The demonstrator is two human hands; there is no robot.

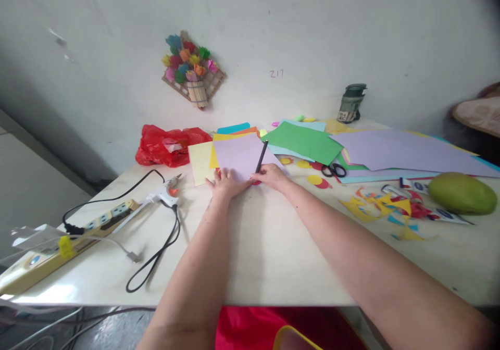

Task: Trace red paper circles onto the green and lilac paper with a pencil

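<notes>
My right hand (272,177) is closed around a black pen (262,157), its tip down by the near edge of a lilac sheet of paper (240,150). Fingers spread, my left hand (225,184) lies flat on that same sheet's near edge. Small red paper (255,182) shows between the two hands, mostly covered by them. Beneath the lilac sheet, a pale yellow sheet (199,158) and a deeper yellow one stick out to the left.
On the left are a glue gun (166,198) with its cord and a power strip (113,215). A red plastic bag (162,146) lies behind. To the right sit black-handled scissors (333,170), paper scraps (367,208), a green mango (462,193) and a bottle (351,103).
</notes>
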